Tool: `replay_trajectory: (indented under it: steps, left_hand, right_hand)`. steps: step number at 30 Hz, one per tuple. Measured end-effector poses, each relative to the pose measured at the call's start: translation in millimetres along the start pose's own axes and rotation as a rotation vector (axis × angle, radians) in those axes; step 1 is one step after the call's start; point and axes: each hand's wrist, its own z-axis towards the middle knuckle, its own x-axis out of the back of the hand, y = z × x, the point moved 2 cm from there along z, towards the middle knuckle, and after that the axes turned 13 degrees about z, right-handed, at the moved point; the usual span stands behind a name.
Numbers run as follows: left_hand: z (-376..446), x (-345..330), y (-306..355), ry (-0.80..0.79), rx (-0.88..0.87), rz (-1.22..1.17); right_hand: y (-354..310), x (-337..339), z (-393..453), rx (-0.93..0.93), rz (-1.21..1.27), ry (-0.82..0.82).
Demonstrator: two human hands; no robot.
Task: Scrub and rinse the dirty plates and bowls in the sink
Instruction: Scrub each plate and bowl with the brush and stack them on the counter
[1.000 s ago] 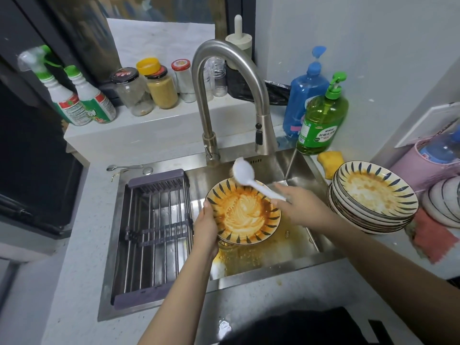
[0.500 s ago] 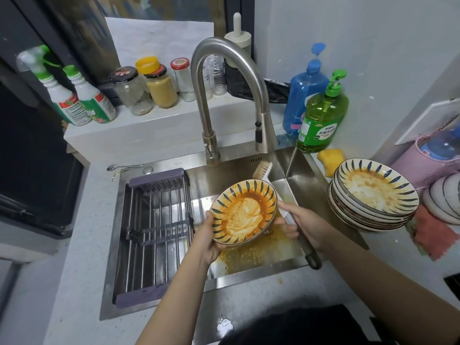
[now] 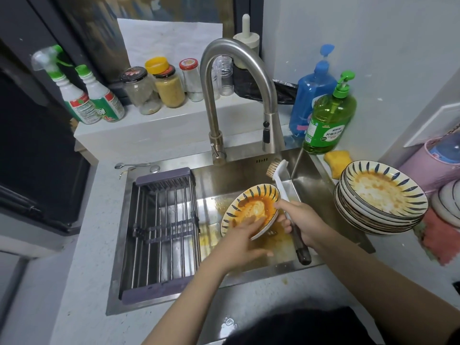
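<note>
- Left hand (image 3: 242,241) has shifted from gripping the plate's edge to lying across its lower rim, fingers fairly straight on the saucy face.
- Plate (image 3: 251,210) is tilted over the sink (image 3: 251,173), orange sauce all over it.
- Right hand (image 3: 302,221) is wrapped round the dish brush (image 3: 286,192) handle, bristles up near the faucet (image 3: 271,135).
- Stack of dirty plates (image 3: 380,200) sits on the counter to the right.

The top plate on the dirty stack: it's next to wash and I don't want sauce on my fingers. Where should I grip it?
Probably pinch the striped rim of the top plate at its right edge. The sauce pools in the centre, and the rim flares clear of the stack below, leaving room for fingers underneath.
</note>
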Motion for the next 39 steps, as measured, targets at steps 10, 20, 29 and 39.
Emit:
replay_trajectory:
  steps: [10, 20, 29, 39]
  left_hand:
    - [11, 12, -25, 0.183, 0.376, -0.714]
    - [3, 19, -54, 0.091, 0.347, -1.2]
    - [1, 22, -56, 0.043, 0.292, -1.146]
    - [1, 27, -54, 0.056, 0.282, -1.036]
  right_hand:
    - [-28, -7, -32, 0.337, -0.755, -0.065]
    - [-50, -6, -44, 0.529, -1.481, -0.067]
    - [-59, -13, -51, 0.516, -1.469, -0.087]
    - [-67, -18, -54, 0.533, -1.513, -0.122]
